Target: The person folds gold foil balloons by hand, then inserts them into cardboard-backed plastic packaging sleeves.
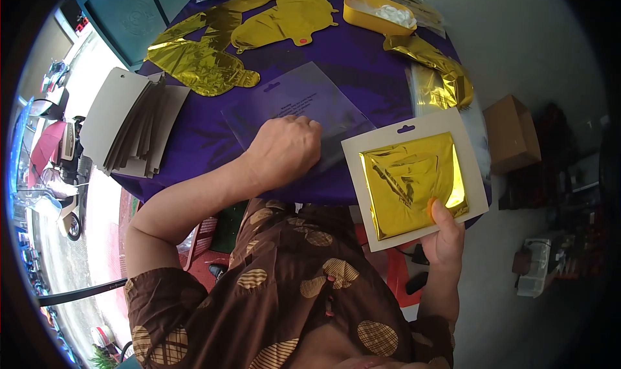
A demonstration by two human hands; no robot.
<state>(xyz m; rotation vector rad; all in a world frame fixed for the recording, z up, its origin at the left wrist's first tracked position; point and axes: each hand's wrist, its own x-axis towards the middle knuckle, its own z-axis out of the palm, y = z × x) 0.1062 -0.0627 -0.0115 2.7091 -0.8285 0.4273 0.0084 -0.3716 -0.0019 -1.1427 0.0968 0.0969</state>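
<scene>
My right hand grips the lower right of a pale backing card with a hang hole at its top. A folded gold foil balloon lies flat against the card, under my thumb, which wears an orange cover. My left hand is closed in a fist over a clear plastic bag printed with small dark text. The fist's fingertips are hidden beneath it, at the lower part of the bag.
On the purple tablecloth, a stack of backing cards stands at left. Gold foil balloons lie at the back, near a yellow container holding white material. More gold foil rests at right over clear bags. A cardboard box is beyond the table.
</scene>
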